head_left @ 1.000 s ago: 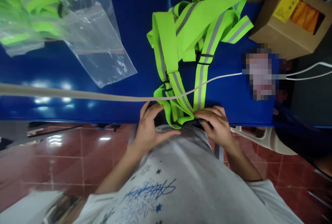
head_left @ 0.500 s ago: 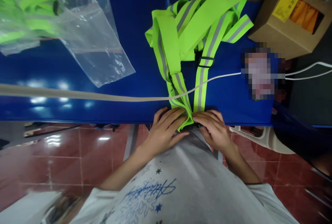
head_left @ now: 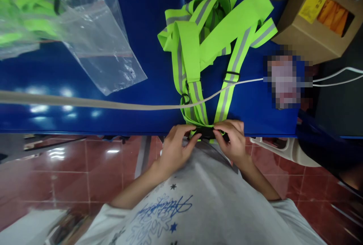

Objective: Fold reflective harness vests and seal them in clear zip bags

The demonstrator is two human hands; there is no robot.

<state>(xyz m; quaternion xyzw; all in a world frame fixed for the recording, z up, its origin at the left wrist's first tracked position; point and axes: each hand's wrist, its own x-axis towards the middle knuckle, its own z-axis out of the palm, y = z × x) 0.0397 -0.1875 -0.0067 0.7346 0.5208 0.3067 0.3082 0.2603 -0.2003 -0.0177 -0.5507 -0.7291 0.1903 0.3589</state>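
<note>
A heap of neon yellow-green reflective straps (head_left: 234, 29) with grey stripes lies on the blue table, its lower ends running to the front edge. There, a black plastic buckle (head_left: 205, 133) is pinched between both hands. My left hand (head_left: 176, 146) grips its left side with thumb and fingertips. On the other side, my right hand (head_left: 235, 139) holds the right end the same way. A black strap slider (head_left: 232, 73) sits on the right-hand strap. Fingers partly cover the buckle, so I cannot tell whether its halves are joined.
A white cable (head_left: 141, 106) crosses above the straps. Clear plastic bags (head_left: 99, 44), with more neon straps (head_left: 34, 3), lie left. A cardboard box (head_left: 320, 29) with orange contents stands right, near a pixelated patch. Beneath the table's right side is a white plastic chair (head_left: 292, 152).
Both hands have shifted from folded strap ends to the black buckle, which is now exposed between them. The strap heap has shifted and spread slightly, and the right slider sits lower.
</note>
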